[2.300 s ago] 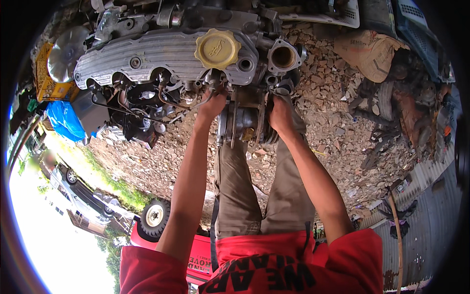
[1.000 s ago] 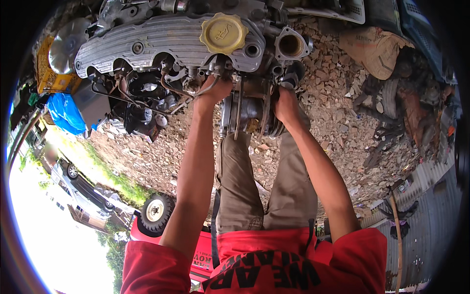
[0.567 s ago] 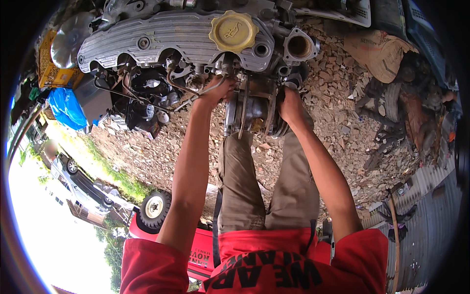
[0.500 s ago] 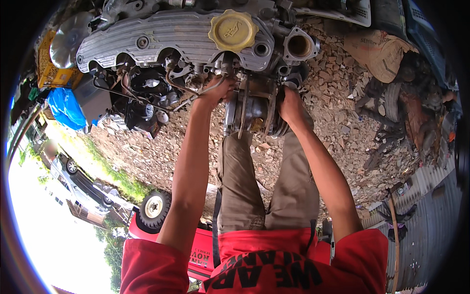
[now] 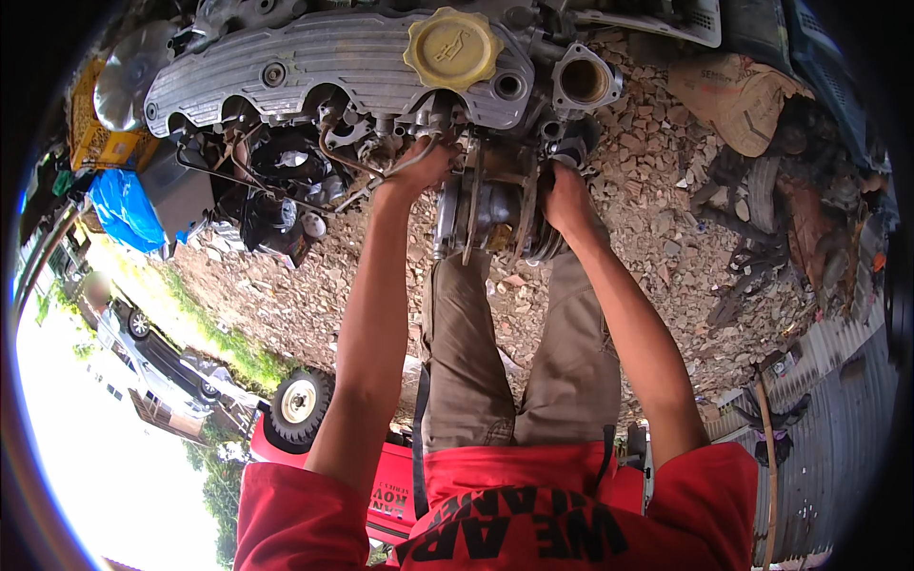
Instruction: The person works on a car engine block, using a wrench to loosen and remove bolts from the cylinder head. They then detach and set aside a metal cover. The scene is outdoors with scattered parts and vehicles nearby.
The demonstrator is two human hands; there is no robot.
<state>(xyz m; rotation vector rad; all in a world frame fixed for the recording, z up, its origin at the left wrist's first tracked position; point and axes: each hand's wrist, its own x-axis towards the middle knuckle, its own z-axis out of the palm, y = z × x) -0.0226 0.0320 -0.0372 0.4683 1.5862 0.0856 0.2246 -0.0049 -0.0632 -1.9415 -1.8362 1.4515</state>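
Observation:
In front of me is an engine with a ribbed grey valve cover (image 5: 314,68) and a scalloped yellow oil filler cap (image 5: 453,49). A round metal engine unit with flat brackets (image 5: 497,205) projects from it toward my knees, between my hands. My left hand (image 5: 422,169) is closed at this unit's left side, beneath the valve cover and beside a thin bent metal pipe (image 5: 347,164); its fingertips are hidden. On the opposite side, my right hand (image 5: 567,202) curls its fingers around the unit's edge, below an open round flange (image 5: 583,82).
Broken stone rubble (image 5: 657,266) covers the ground. At left lie a blue plastic bag (image 5: 129,211), a yellow crate (image 5: 93,119) and dark engine parts. A brown paper sack (image 5: 738,100) and dirty metal parts (image 5: 762,209) lie right. Behind me is a red vehicle (image 5: 390,476).
The engine's top has shifted slightly away from me, carrying the oil cap and valve cover upward in view. Both hands keep their places on it, with the left raised a little.

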